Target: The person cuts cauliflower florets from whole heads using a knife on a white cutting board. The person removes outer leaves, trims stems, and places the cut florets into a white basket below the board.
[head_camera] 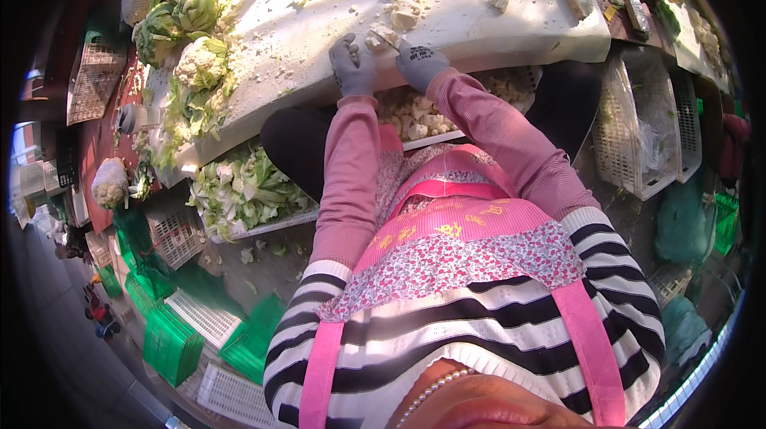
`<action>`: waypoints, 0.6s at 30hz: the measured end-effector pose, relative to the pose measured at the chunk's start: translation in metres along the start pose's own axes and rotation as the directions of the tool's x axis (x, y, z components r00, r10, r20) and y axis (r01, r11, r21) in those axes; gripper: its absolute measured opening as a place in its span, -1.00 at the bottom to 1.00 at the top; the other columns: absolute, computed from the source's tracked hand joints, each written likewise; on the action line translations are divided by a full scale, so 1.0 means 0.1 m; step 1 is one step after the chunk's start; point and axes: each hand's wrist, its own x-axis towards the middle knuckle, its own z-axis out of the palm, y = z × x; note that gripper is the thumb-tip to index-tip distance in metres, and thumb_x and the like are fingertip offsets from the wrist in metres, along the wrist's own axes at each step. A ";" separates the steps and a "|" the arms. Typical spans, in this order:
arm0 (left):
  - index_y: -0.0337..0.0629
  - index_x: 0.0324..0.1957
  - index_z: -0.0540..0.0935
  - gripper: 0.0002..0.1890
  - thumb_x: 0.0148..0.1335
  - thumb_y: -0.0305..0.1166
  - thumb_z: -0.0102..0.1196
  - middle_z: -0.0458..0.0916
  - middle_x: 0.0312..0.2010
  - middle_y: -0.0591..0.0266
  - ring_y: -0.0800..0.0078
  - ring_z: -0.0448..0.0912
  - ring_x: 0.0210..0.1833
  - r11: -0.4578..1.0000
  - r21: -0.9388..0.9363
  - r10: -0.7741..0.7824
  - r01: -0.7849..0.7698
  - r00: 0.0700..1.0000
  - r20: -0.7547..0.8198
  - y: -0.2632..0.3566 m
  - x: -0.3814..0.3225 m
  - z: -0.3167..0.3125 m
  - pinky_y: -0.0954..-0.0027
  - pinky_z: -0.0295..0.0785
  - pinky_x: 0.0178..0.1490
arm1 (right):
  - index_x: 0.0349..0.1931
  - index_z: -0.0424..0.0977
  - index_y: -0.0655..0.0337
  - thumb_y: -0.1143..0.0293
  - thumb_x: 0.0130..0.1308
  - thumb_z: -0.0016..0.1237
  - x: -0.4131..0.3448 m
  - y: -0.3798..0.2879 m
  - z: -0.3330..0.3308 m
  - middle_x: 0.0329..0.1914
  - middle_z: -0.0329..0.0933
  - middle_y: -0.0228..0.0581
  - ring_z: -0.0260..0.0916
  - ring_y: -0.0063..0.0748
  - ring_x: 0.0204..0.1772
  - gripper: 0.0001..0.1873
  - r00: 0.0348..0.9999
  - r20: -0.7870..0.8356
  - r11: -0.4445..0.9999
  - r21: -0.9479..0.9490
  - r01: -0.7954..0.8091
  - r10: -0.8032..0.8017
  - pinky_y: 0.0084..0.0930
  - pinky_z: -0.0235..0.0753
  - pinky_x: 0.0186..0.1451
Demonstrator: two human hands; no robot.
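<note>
My right hand, in a grey glove bearing writing, grips a small knife; its thin blade points left over the worktop. Against the blade lies a pale cauliflower piece. Just left of it is my left hand, gloved too, with fingers curled; whether something small is inside them I cannot tell. Beyond the hands, cut cauliflower chunks rest on the white worktop among crumbs. Below the near edge, between my knees, a crate holds many cauliflower florets.
Whole cauliflowers with leaves are piled at the left. A crate of trimmed leaves stands beside my left knee. A larger knife lies at the far right. White plastic crates stand right; green crates lie lower left.
</note>
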 end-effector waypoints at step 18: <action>-0.12 0.49 0.19 0.04 0.08 0.10 0.40 0.20 0.47 -0.03 -0.01 0.26 0.45 0.826 0.369 0.331 -0.425 0.897 0.293 0.26 0.56 0.35 -0.03 0.15 0.49 | 0.14 0.50 -0.01 0.03 0.44 -0.16 0.01 1.44 -0.86 -0.12 0.64 0.04 0.63 0.03 -0.06 -0.60 0.840 -0.490 0.966 0.217 -0.140 0.232 -0.13 0.56 0.07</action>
